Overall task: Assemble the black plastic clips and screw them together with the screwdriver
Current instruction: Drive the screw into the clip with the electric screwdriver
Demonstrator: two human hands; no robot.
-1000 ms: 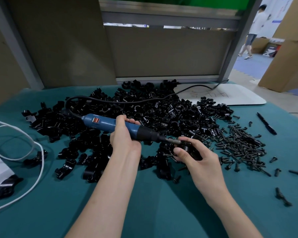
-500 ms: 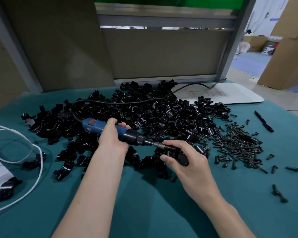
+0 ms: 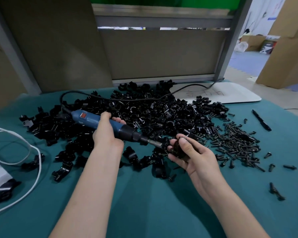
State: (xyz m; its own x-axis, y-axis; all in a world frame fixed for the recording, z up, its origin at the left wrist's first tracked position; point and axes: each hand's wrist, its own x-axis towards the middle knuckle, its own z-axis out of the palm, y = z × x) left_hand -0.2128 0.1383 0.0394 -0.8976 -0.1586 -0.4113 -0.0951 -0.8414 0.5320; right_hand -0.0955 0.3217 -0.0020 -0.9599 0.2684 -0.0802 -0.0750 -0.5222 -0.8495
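Right hand [image 3: 196, 160] has rolled palm-up, pinching a black clip [image 3: 178, 149]; left hand [image 3: 105, 133] grips the screwdriver [image 3: 126, 132].

The left hand [image 3: 107, 134] grips a blue screwdriver [image 3: 93, 120], bit aimed toward 4 o'clock at a black clip [image 3: 178, 149] held by the right hand [image 3: 194, 158]; clip pile [image 3: 153, 114] at 12 o'clock, screws [image 3: 236, 140] at 3 o'clock.
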